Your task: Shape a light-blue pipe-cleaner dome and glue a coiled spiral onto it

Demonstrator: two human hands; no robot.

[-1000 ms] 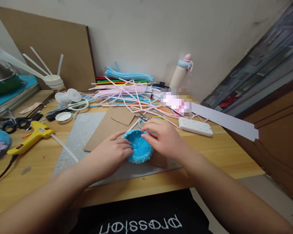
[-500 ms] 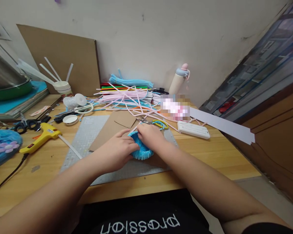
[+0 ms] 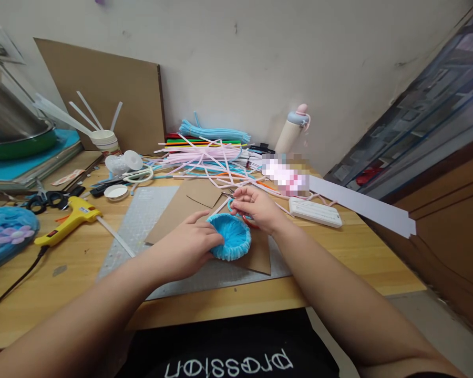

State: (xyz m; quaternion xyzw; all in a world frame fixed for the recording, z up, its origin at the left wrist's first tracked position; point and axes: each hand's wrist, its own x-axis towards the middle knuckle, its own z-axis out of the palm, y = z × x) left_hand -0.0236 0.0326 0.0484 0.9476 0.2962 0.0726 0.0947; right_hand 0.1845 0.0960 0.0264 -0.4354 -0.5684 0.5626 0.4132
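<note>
My left hand (image 3: 195, 239) curls around the left rim of a small ribbed bowl of blue pipe cleaners (image 3: 232, 239), thumb reaching inside it. The bowl's opening faces up toward me. Just behind the bowl, my right hand (image 3: 256, 209) is closed, its fingertips at a curled piece of blue pipe cleaner (image 3: 231, 206). A red-orange curved handle (image 3: 251, 223) shows beneath that hand; the tool it belongs to is mostly hidden. Under the bowl lie brown cardboard (image 3: 181, 210) and a grey cutting mat (image 3: 122, 236).
A yellow glue gun (image 3: 69, 223) rests at left, near a blue piece with flowers (image 3: 10, 236). Pink pipe cleaners (image 3: 205, 156) heap at the back. A white power strip (image 3: 315, 211) and a tilted bottle (image 3: 291, 128) are at right.
My right hand has left the bowl's inside and moved right, uncovering its hollow. Yellow tool handles seen behind it earlier are covered now. My left hand keeps hold of the rim.
</note>
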